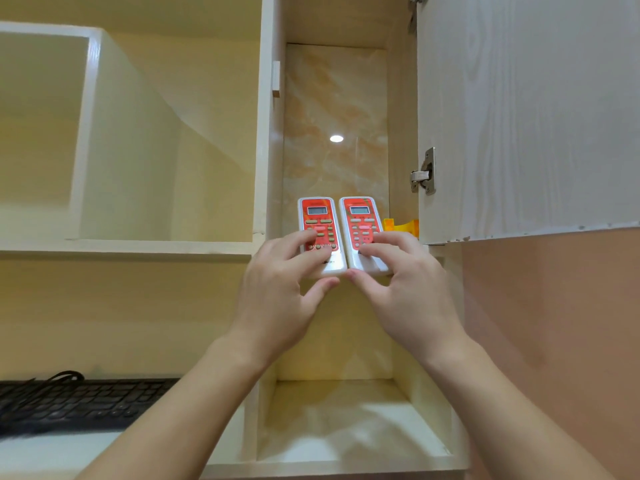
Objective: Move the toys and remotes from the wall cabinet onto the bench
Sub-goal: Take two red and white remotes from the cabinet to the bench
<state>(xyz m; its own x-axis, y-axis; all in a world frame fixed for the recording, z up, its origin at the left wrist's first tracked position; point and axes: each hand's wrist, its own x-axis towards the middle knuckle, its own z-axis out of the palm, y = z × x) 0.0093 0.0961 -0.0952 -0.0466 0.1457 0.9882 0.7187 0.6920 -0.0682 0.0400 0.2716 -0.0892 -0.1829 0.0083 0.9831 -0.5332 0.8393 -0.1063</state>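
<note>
Remotes are what I'm after here: the left remote (320, 233) and the right remote (363, 232) lie side by side, touching, face up on the shelf of the open wall cabinet (401, 133), their near ends overhanging the shelf edge. My left hand (280, 289) has fingers laid over the lower buttons of the left one with the thumb tucked under its near end, a pinch that looks closed; my right hand (405, 289) mirrors that on the other. I judge them light, stiff plastic shells, a bit slick, so I'd hold across the lower body and avoid the screens. A yellow toy (403, 226) sits just beside the right remote, partly hidden by the cabinet door (519, 116). A keyboard (69, 403) rests lower left.
</note>
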